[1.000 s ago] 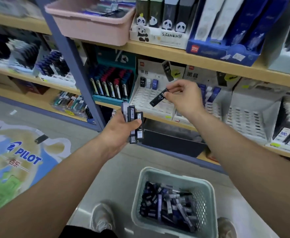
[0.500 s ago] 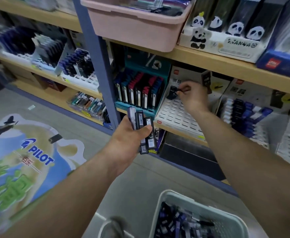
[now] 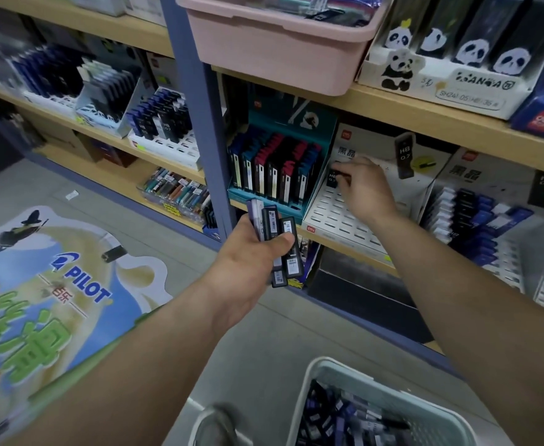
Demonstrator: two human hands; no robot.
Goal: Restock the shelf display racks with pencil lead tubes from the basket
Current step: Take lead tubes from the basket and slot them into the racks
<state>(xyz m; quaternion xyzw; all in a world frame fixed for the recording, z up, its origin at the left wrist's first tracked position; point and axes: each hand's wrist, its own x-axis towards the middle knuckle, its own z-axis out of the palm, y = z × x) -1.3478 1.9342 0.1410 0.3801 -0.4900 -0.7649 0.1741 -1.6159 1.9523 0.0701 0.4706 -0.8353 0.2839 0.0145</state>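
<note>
Both hands hold stock: my left hand [image 3: 248, 252] grips several lead tubes [image 3: 275, 225], my right hand [image 3: 365, 191] pinches one black tube [image 3: 332, 180] at the back of the white rack [image 3: 331, 217]. The basket [image 3: 328, 371] below holds more tubes [image 3: 338, 416].

white rack [image 3: 331, 220] slots mostly free on near side, reach in from front. teal box [image 3: 265, 202] tight on left, shelf board [image 3: 425, 112] + pink bin [image 3: 273, 59] low overhead.

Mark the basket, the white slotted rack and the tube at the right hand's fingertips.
basket [image 3: 302, 408]: head view, left wall.
white slotted rack [image 3: 335, 217]: head view, bare slotted face.
tube [image 3: 332, 179]: head view, black labelled body.
</note>
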